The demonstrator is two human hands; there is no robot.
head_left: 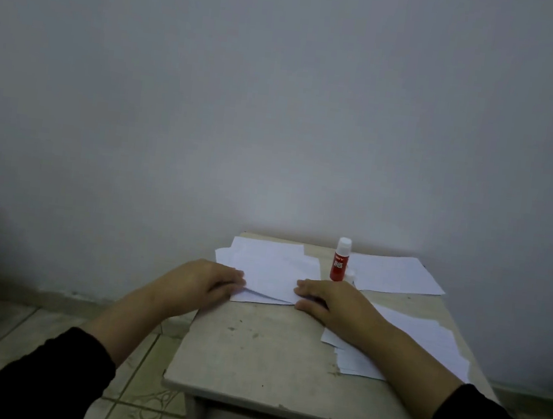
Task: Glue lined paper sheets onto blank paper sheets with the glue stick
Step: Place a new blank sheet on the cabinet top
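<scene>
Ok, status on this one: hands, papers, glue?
Left hand and right hand both flat on the paper stack, no grip. Glue stick upright, capped, untouched behind it. Nothing in the way.

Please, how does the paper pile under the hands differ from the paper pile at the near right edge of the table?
The far-left pile is touched by both hands, left hand and right hand; the near-right pile is only crossed by the right forearm. The far-left pile's front edge is lifted; the near-right pile lies flat. The far-left pile sits beside the glue stick; the other lies nearer the person. Both are loosely stacked white sheets.
</scene>
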